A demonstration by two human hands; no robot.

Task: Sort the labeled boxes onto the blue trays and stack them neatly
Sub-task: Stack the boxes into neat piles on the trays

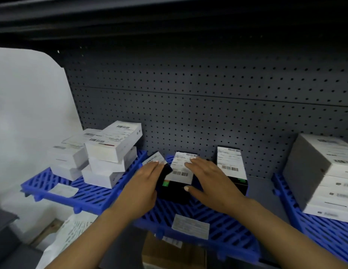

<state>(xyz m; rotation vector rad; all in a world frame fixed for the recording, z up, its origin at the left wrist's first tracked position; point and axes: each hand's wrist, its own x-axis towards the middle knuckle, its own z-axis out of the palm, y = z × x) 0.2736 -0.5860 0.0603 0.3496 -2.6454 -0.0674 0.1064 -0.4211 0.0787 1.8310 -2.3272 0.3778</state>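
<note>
Two hands, left and right, fingers flat and straight, press the black boxes on the middle blue tray; best to square edges flush now.

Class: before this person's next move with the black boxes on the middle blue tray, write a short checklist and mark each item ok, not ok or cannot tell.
1. Left hand on the tilted black box: ok.
2. Right hand on the middle black box: ok.
3. Black boxes lined up: not ok, one tilts.
4. Middle tray has free space in front: ok.
5. White stack on the left tray neat: not ok, askew.
6. Labels readable: cannot tell.
</note>
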